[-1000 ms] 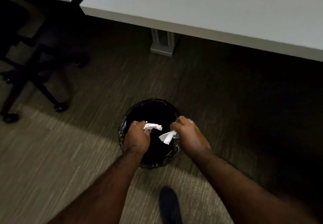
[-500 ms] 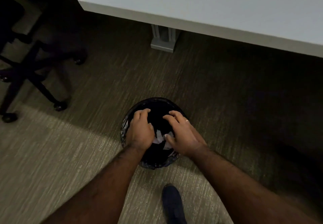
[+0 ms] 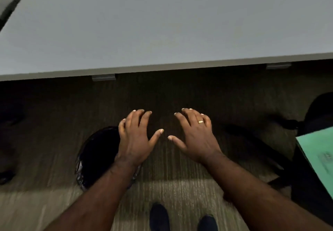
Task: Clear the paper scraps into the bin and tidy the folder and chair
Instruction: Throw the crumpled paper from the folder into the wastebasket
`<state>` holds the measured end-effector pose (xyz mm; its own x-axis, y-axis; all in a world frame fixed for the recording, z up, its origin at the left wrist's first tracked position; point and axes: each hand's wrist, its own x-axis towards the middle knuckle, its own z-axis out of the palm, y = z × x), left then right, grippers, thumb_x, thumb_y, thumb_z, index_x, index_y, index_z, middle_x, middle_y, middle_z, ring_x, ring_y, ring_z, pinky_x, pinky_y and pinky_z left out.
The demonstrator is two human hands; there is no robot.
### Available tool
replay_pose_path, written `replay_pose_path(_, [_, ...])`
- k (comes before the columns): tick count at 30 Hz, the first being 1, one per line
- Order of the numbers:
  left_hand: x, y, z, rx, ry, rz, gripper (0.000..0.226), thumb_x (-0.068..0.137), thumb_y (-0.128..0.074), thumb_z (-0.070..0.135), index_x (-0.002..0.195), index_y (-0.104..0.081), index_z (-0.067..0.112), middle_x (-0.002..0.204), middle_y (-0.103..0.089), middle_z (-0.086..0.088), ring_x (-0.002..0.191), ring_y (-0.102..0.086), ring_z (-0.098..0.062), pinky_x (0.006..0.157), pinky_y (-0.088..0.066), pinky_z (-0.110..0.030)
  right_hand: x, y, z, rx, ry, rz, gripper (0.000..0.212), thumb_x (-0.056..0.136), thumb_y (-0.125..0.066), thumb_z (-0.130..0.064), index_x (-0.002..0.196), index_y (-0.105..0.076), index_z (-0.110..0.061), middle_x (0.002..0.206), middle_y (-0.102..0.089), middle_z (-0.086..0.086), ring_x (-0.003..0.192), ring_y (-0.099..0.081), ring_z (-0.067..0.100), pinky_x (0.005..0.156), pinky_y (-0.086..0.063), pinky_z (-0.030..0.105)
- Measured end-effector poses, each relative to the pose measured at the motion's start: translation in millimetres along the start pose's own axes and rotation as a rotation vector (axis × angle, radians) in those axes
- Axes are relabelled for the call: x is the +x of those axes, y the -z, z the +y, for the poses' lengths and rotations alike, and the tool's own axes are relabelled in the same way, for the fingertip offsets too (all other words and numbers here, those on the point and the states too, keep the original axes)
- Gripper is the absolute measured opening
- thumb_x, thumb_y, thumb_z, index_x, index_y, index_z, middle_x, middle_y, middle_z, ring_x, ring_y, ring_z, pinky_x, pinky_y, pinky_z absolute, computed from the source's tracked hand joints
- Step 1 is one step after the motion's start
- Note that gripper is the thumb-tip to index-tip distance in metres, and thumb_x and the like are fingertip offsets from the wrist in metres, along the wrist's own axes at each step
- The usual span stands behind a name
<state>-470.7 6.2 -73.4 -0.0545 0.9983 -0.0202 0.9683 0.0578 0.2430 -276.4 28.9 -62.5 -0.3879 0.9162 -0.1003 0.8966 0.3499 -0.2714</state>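
The black bin [image 3: 97, 157] with its dark liner stands on the carpet at lower left, partly hidden behind my left forearm. No paper scraps show inside it from here. My left hand [image 3: 135, 137] hovers over the bin's right edge, fingers spread, holding nothing. To its right my right hand [image 3: 196, 137], with a ring on it, is also empty and spread above the carpet. A green folder [image 3: 319, 155] lies on the seat of a black chair [image 3: 317, 115] at the right edge.
A grey-white table [image 3: 162, 23] fills the upper half, its front edge running across above my hands. Dark chair-base parts [image 3: 7, 176] sit at the far left. My two dark shoes [image 3: 159, 216] stand on the striped carpet at the bottom.
Both hands let the paper scraps go into the bin, then lifted out and opened. The view swung right and up, bringing the green folder and chair into sight.
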Motion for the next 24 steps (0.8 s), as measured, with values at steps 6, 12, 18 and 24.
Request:
replay_pose_path(6, [23,-3,93,-0.031,-0.225,-0.06,0.081,0.08,-0.028,0.075,0.145,-0.032,0.027,0.153,-0.03,-0.004,0.145,-0.017,-0.022,0.115,-0.012,-0.052,-50,40,76,-0.016,-0.23,-0.002,0.087,0.083,-0.039,-0.073,0.151,-0.015,-0.025,0.16,-0.014,0.008,0.148,-0.01,0.028,0.117,-0.009,0.056])
replay_pose_path(12, [34,-10,187,-0.024,-0.471,-0.215,0.091,0.073,-0.02,0.087,0.15,0.0,0.042,0.161,0.009,0.002,0.145,0.019,-0.016,0.116,0.009,-0.052,-118,71,158,-0.047,-0.465,-0.031,0.11,0.071,-0.032,-0.09,0.148,0.023,-0.033,0.156,0.031,0.007,0.141,0.031,0.03,0.113,0.013,0.061])
replay_pose_path(18, [36,-22,290,0.035,-0.669,-0.312,0.096,0.071,-0.032,0.086,0.147,0.01,0.045,0.16,0.019,0.003,0.144,0.024,-0.017,0.117,0.007,-0.053,-193,92,237,-0.047,-0.709,0.023,0.114,0.073,-0.049,-0.08,0.148,0.021,-0.031,0.157,0.029,0.007,0.143,0.029,0.033,0.113,0.012,0.061])
replay_pose_path(24, [24,-50,393,0.054,-0.816,-0.337,0.101,0.07,-0.043,0.084,0.149,0.005,0.043,0.161,0.012,0.0,0.146,0.017,-0.019,0.118,0.004,-0.051,-254,100,308,-0.065,-0.958,0.051,0.111,0.08,-0.058,-0.064,0.151,0.016,-0.024,0.159,0.023,0.01,0.145,0.017,0.038,0.113,0.002,0.061])
